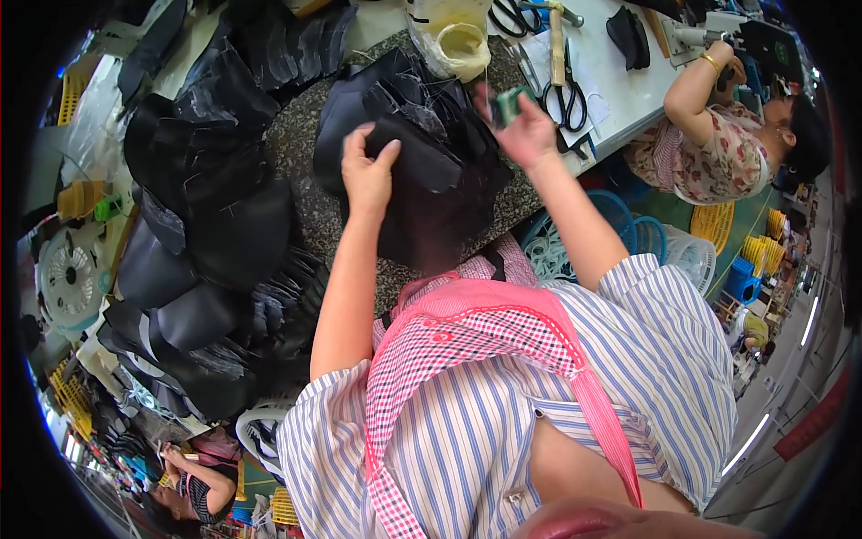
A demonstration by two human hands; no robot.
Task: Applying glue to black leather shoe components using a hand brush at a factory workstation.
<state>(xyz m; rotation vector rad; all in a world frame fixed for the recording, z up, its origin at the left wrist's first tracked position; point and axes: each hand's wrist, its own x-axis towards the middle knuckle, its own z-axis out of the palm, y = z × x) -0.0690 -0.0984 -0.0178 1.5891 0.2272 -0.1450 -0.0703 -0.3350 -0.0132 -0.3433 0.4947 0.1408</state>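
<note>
A pile of black leather-like pieces lies on the speckled stone slab in front of me. My left hand is at the left edge of a folded black piece, its thumb and curled fingers on either side of that edge. Raised at the right of the pile, my right hand holds a small green thing in its fingers. Motion blurs it, and its kind is unclear. Rough, frayed-looking pale edges show on several pieces between the hands.
A cream-coated pot stands behind the pile. Black-handled scissors and a hammer lie on the white table at right. Large stacks of black pieces cover the left side. A co-worker sits at the right.
</note>
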